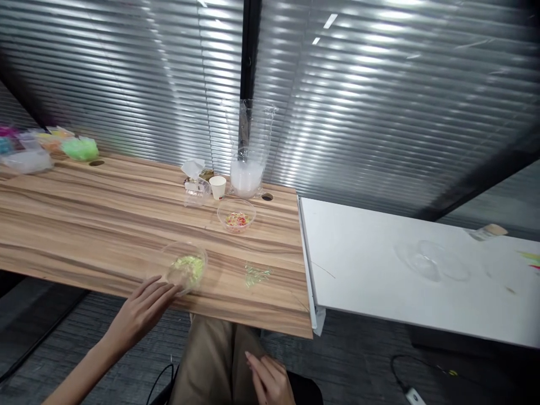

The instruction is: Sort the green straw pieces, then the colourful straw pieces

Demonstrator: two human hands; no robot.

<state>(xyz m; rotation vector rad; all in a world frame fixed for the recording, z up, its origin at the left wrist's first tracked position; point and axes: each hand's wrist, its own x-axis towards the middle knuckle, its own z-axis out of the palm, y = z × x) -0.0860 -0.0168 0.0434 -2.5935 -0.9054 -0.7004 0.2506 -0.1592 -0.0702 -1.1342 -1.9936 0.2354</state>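
Note:
My left hand (143,309) reaches over the table's front edge with its fingers stretched out. Its fingertips are at the near left side of a clear plastic bowl (205,263) holding small yellow-green pieces (189,267); whether they press on the rim I cannot tell. To the right of that bowl lies a loose little pile of thin pale green strips (256,274). My right hand (272,379) is low over my lap, fingers extended and nothing visible in it. Farther back stands a second clear bowl (253,212) with red, orange and yellow bits.
Behind the bowls are a paper cup (218,187), a tissue pack (194,183) and a tall clear bag (247,177) of white material. Bags of coloured material, one green (80,148), sit far left. A white table (358,253) adjoins at right, bearing clear plastic lids (442,261).

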